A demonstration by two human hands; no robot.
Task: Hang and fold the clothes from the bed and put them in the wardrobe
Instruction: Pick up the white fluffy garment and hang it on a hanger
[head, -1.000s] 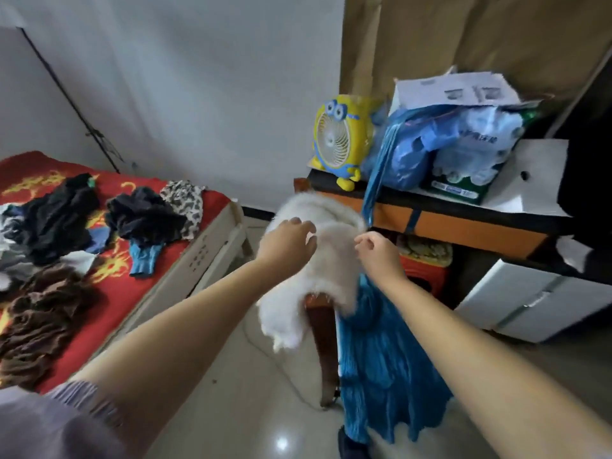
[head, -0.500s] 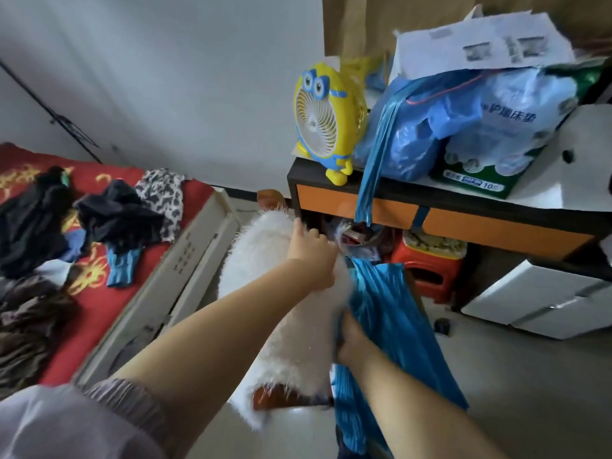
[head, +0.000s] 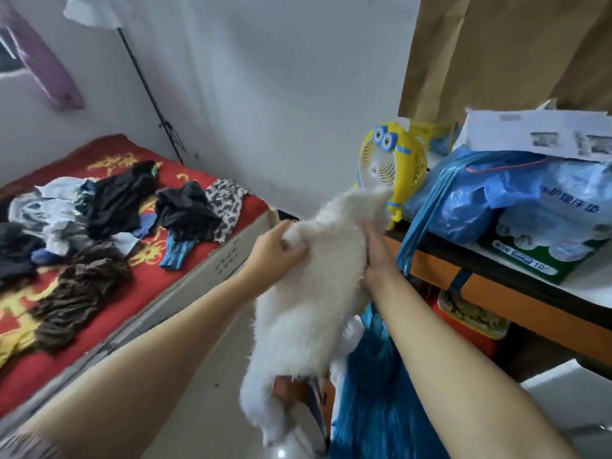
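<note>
The surface (head: pixel 516 294), orange-edged, carried a yellow fan (head: pixel 390 160) and blue bags (head: pixel 490 197). Clothes (head: pixel 109 207) lay on the red bed (head: pixel 198 256). The left hand (head: pixel 276 248) gripped the white fluffy garment (head: pixel 311 313) in curled fingers; the right hand (head: pixel 376 256) held its far edge, fingers mostly hidden. A blue garment (head: pixel 381 409) hung below, cut off.

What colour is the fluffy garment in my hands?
White, plain, no pattern; the fluffy garment shows best in the head view, the only one.
</note>
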